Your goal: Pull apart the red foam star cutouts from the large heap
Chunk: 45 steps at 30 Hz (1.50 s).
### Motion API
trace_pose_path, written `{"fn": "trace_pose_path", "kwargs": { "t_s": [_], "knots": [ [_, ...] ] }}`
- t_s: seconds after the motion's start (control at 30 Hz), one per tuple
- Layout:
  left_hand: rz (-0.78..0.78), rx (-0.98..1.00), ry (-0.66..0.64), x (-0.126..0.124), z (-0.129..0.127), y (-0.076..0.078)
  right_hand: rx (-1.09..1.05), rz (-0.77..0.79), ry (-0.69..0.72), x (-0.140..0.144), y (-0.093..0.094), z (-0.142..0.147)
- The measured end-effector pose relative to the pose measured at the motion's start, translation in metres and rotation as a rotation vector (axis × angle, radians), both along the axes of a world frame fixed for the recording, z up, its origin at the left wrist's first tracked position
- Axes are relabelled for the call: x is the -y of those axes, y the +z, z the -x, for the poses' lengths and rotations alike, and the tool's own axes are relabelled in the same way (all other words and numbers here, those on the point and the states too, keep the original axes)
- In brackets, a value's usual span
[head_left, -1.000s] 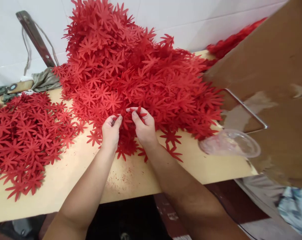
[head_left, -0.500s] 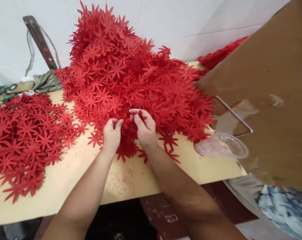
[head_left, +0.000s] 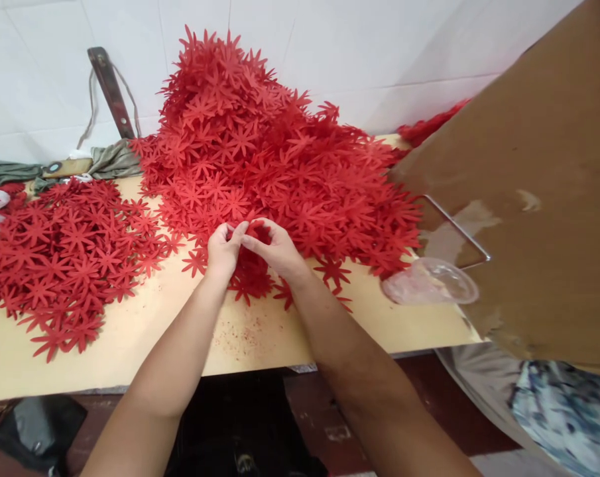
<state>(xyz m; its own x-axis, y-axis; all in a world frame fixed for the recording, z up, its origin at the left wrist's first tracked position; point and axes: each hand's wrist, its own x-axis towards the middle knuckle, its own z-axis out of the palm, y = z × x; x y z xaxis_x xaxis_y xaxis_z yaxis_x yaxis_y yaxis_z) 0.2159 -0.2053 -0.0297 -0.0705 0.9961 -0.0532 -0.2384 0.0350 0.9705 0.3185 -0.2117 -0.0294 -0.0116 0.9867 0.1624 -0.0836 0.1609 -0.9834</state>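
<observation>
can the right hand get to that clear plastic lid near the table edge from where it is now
Probably yes. The right hand is busy pinching red flowers at the big pile, but only bare table and a few loose flowers lie between it and the clear lid.

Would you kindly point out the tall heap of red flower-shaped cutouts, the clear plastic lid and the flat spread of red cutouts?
Tall heap of red flower-shaped cutouts [head_left: 260,139], head view, mid-slope.
Clear plastic lid [head_left: 431,281], head view, its centre.
Flat spread of red cutouts [head_left: 71,255], head view, its middle.
</observation>
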Motion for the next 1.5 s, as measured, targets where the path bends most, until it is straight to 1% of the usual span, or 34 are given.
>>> {"fn": "trace_pose_path", "kwargs": {
  "t_s": [0.07,0.13,0.23,0.3,0.43,0.5,0.6,0.7,0.8,0.87,0.97,1.07,1.2,1.27,1.37,1.5],
  "knots": [
    [-0.003,0.006,-0.003,-0.003,0.003,-0.004,0.018,-0.005,-0.009,-0.001,-0.002,0.001],
    [-0.012,0.049,-0.022,-0.005,0.007,-0.006,-0.011,-0.007,-0.031,-0.002,-0.004,0.002],
    [-0.024,0.132,-0.117,-0.007,0.011,-0.004,-0.080,0.011,-0.091,-0.003,-0.006,0.001],
    [-0.024,0.147,-0.168,-0.007,0.012,-0.002,-0.099,0.020,-0.127,-0.004,-0.007,0.000],
    [-0.027,0.131,-0.187,-0.007,0.012,-0.002,-0.103,0.019,-0.200,-0.003,-0.005,-0.002],
    [-0.018,0.134,-0.192,-0.008,0.012,-0.005,-0.107,0.024,-0.205,-0.002,-0.002,-0.002],
    [0.000,0.121,-0.176,-0.010,0.012,-0.007,-0.119,0.035,-0.180,0.000,0.002,-0.001],
    [0.002,0.049,-0.160,-0.008,0.010,-0.004,-0.124,0.036,-0.180,0.001,0.003,0.000],
    [-0.022,-0.036,-0.174,-0.005,0.010,0.000,-0.108,0.040,-0.247,-0.002,0.002,-0.003],
    [-0.034,-0.058,-0.176,-0.004,0.010,0.000,-0.098,0.040,-0.307,-0.005,0.000,-0.006],
    [-0.008,-0.028,-0.153,-0.005,0.011,-0.002,-0.083,0.020,-0.346,-0.008,-0.002,-0.012],
    [-0.002,0.018,-0.148,-0.007,0.013,-0.004,-0.068,0.011,-0.324,-0.008,-0.002,-0.014],
    [-0.032,0.008,-0.167,-0.006,0.013,-0.001,-0.067,0.010,-0.315,-0.008,-0.002,-0.015],
    [-0.031,-0.012,-0.169,-0.005,0.013,0.001,-0.075,-0.007,-0.339,-0.010,-0.003,-0.017],
    [-0.014,-0.009,-0.148,-0.006,0.013,0.001,-0.094,-0.035,-0.413,-0.012,-0.005,-0.021],
    [-0.001,0.020,-0.059,-0.007,0.014,-0.001,-0.132,0.037,-0.470,-0.011,-0.002,-0.025]
  ]
}}
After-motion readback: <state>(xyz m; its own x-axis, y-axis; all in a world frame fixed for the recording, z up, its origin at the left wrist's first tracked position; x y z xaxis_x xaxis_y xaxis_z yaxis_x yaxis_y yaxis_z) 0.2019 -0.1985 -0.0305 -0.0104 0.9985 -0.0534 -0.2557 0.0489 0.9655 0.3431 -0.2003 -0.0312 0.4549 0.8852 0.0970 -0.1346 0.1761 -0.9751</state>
